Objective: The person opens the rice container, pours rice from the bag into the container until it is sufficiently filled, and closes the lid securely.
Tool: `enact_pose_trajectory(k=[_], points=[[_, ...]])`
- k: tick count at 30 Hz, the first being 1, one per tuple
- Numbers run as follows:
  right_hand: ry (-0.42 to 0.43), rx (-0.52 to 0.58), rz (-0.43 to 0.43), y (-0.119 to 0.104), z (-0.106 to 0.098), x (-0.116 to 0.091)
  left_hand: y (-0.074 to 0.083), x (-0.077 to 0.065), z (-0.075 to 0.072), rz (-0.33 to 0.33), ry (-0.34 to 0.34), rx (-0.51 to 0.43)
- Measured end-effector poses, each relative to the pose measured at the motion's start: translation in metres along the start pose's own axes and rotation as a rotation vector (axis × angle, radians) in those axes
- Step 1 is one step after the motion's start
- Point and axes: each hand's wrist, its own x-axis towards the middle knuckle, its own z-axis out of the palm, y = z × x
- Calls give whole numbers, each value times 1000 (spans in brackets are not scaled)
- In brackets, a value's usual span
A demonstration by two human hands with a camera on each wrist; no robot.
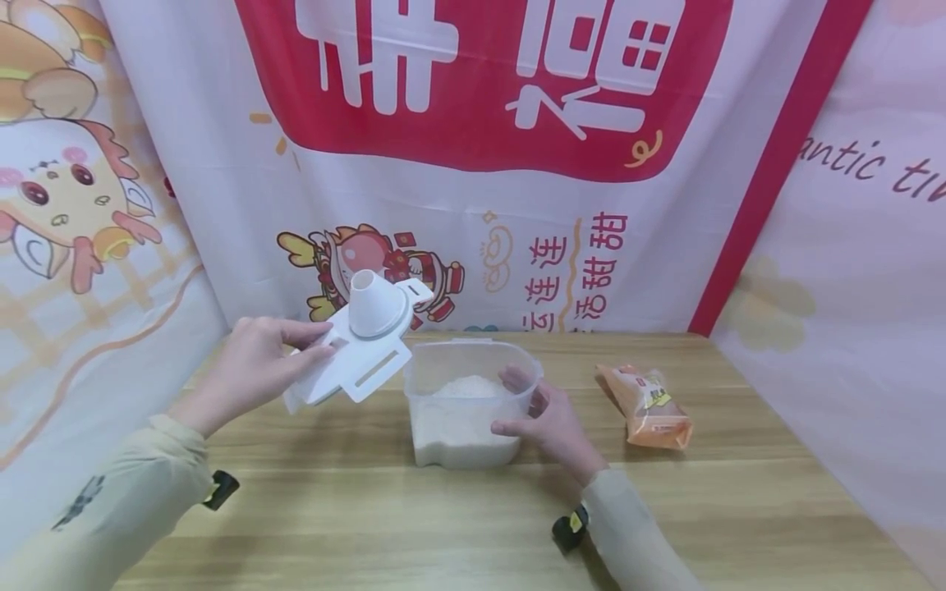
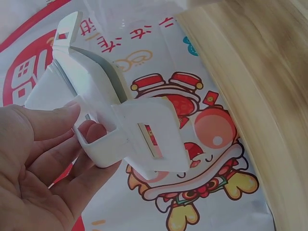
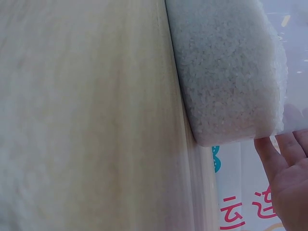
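Observation:
My left hand (image 1: 259,357) pinches a white plastic lid (image 1: 325,373) by its edge, thumb above and fingers beneath. A cone-shaped spout (image 1: 375,304) stands up from this lid, and slotted clip flaps (image 2: 156,137) stick out from its sides. To the right, a lidless clear plastic container (image 1: 429,386) stands on the table, partly filled with white rice (image 3: 226,72). My right hand (image 1: 550,427) holds the container's right side, thumb toward the front and fingers around the back. The lid is tilted in the air, left of the container and apart from it.
An orange-and-clear plastic packet (image 1: 654,410) lies on the wooden table (image 1: 443,533), right of the container. Printed cloth (image 1: 473,197) hangs behind the table's back edge, with more cloth on both sides.

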Motion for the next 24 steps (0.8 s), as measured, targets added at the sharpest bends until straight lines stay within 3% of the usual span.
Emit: enact_pose_trajectory(k=[10, 17, 24], points=[[4, -11, -8, 2, -1, 3, 11, 8, 6, 102, 40, 1], [19, -6, -12, 27, -3, 14, 21, 9, 11, 119, 14, -35], [44, -8, -37, 33, -2, 13, 25, 9, 19, 143, 6, -30]])
